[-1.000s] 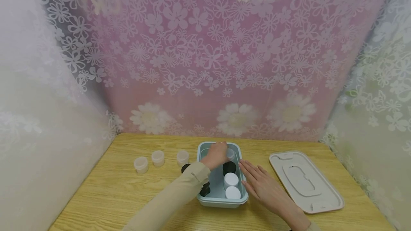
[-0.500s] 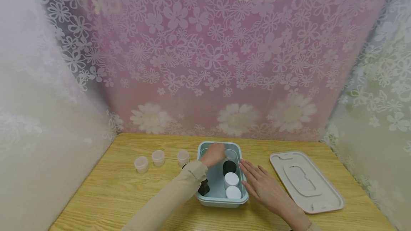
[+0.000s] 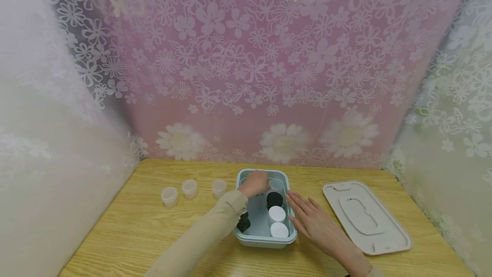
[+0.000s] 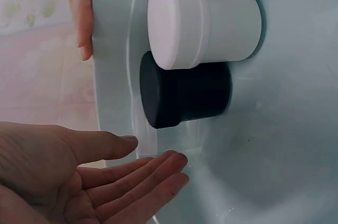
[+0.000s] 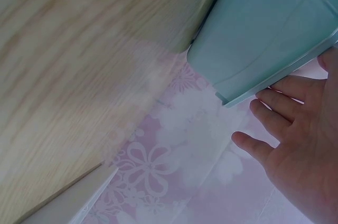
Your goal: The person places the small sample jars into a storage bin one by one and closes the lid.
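My left hand (image 3: 255,184) is inside the far end of a light blue plastic box (image 3: 265,240). In the left wrist view its fingers and thumb are nearly straight, with nothing between them, close to a clear jar (image 3: 275,186) at the box's right wall. In line with that jar stand a black screw-lid jar (image 4: 185,93) and two white jars, the nearer-to-black one (image 4: 227,23) and the front one (image 3: 279,230). My right hand (image 3: 317,225) lies flat with straight fingers, fingertips at the box's right rim (image 5: 280,73).
Three translucent jars, the left one (image 3: 169,197), the middle one (image 3: 189,189) and the right one (image 3: 219,188), stand on the wooden table (image 3: 134,234) left of the box. A pale lid (image 3: 367,217) lies to the right. A flowered curtain (image 3: 250,76) hangs behind.
My left hand has drawn a little to the left, away from the clear jar, and its forearm has shifted left too. The right hand keeps its place at the rim.
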Demonstrator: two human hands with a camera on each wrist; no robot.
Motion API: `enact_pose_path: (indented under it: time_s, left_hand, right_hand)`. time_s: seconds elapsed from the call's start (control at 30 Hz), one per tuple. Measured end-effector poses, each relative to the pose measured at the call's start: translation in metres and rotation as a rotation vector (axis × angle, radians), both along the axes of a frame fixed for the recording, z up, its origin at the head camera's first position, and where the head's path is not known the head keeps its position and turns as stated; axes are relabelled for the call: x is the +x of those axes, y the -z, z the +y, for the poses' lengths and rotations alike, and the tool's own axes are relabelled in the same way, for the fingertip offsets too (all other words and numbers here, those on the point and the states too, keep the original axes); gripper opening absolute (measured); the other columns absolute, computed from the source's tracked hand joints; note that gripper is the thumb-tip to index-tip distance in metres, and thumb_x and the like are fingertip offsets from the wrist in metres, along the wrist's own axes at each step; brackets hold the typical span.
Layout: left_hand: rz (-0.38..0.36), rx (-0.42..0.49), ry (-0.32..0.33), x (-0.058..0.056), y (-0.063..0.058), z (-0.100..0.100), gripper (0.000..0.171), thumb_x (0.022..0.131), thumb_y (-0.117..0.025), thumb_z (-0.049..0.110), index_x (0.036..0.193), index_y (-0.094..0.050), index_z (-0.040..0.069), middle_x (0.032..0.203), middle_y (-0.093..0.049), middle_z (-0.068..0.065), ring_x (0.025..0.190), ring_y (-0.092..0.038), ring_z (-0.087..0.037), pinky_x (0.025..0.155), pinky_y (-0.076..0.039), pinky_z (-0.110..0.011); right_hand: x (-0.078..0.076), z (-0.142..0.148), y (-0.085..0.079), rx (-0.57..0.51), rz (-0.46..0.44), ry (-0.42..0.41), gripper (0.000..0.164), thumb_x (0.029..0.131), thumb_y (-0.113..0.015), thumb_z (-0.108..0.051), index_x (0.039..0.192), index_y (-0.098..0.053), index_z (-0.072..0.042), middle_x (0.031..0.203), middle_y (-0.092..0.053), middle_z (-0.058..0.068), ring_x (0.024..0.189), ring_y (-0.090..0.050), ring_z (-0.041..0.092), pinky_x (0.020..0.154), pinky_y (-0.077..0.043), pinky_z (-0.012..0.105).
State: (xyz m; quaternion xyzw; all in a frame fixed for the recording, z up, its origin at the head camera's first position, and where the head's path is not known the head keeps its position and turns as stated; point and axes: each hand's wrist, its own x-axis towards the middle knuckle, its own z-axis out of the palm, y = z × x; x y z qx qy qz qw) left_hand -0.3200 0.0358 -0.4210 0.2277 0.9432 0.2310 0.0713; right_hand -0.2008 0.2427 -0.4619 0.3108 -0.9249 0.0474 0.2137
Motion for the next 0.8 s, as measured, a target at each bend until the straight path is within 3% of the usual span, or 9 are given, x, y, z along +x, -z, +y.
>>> enact_pose_path:
  time_s: [0.1, 0.17, 0.27, 0.37, 0.57, 0.8]
  left_hand:
    - [0.002, 0.015, 0.012, 0.002, -0.006, -0.004, 0.051, 0.099, -0.06, 0.004, 0.053, -0.04, 0.013, 0.046, -0.031, 0.002, 0.042, -0.031, -0.011, 0.045, -0.027, -0.022]
    - [0.0, 0.045, 0.015, 0.003, -0.011, -0.007, 0.043, 0.101, -0.059, 0.006, 0.058, -0.054, 0.008, 0.05, -0.04, 0.001, 0.044, -0.033, -0.009, 0.045, -0.028, -0.022]
    - [-0.002, 0.128, 0.013, 0.003, -0.016, -0.013, 0.023, 0.103, -0.057, 0.011, 0.089, -0.072, 0.001, 0.07, -0.064, -0.004, 0.052, -0.048, -0.007, 0.049, -0.039, -0.021]
    - [-0.04, 0.269, 0.008, 0.006, -0.02, -0.022, 0.024, 0.104, -0.058, 0.014, 0.119, -0.07, 0.001, 0.1, -0.074, -0.013, 0.071, -0.066, -0.013, 0.06, -0.055, -0.026]
    - [-0.097, 0.522, 0.026, 0.012, -0.022, -0.038, 0.027, 0.105, -0.057, 0.018, 0.125, -0.068, 0.003, 0.113, -0.072, -0.015, 0.087, -0.071, -0.019, 0.073, -0.062, -0.029]
    - [-0.058, 0.705, 0.08, 0.016, -0.019, -0.058, 0.028, 0.108, -0.052, 0.016, 0.129, -0.065, 0.003, 0.119, -0.069, -0.022, 0.099, -0.073, -0.026, 0.081, -0.062, -0.028]
  right_hand:
    - [0.0, 0.0, 0.0, 0.002, -0.01, 0.004, 0.061, 0.098, -0.067, -0.028, 0.15, -0.048, -0.002, 0.154, -0.048, 0.012, 0.14, -0.048, 0.028, 0.107, -0.047, 0.056]
    - [0.0, 0.0, 0.0, 0.004, -0.015, 0.006, 0.061, 0.099, -0.066, -0.028, 0.15, -0.048, -0.003, 0.155, -0.047, 0.011, 0.14, -0.047, 0.028, 0.108, -0.047, 0.056]
    - [0.0, 0.0, 0.0, 0.002, -0.014, 0.002, 0.06, 0.099, -0.066, -0.028, 0.15, -0.048, -0.002, 0.154, -0.048, 0.012, 0.14, -0.047, 0.028, 0.107, -0.047, 0.057]
    - [0.0, 0.0, 0.0, -0.001, -0.004, 0.0, 0.06, 0.098, -0.067, -0.028, 0.15, -0.048, -0.002, 0.154, -0.048, 0.012, 0.14, -0.048, 0.029, 0.107, -0.047, 0.056]
    - [0.0, 0.0, 0.001, 0.002, 0.016, -0.002, 0.06, 0.097, -0.067, -0.028, 0.149, -0.049, -0.002, 0.153, -0.049, 0.011, 0.139, -0.049, 0.028, 0.107, -0.046, 0.055]
    - [0.0, 0.0, 0.001, 0.0, 0.018, 0.001, 0.061, 0.098, -0.066, -0.029, 0.15, -0.049, -0.003, 0.153, -0.049, 0.011, 0.139, -0.049, 0.028, 0.107, -0.046, 0.055]
